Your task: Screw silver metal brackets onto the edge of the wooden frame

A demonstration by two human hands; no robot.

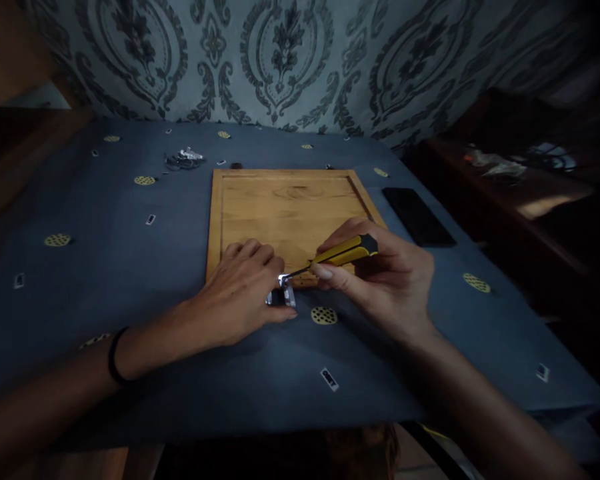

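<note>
A wooden panel [290, 213] with a raised frame lies flat on the blue patterned tablecloth. At its near edge is a small shiny metal hinge [289, 295], partly hidden by my left hand [245, 287]. The fingers of that hand rest on the panel, and the thumb presses the hinge from the near side. My right hand [390, 280] grips a yellow and black screwdriver [347, 251] by its handle, tilted down to the left. Its tip meets the metal of the hinge beside my left fingers; any screw there is too small to make out.
A black phone [419, 217] lies right of the panel. Small metal parts [185, 159] sit at the back left of the table. A patterned curtain [285, 60] hangs behind. Dark wooden furniture [510, 187] with loose items stands to the right.
</note>
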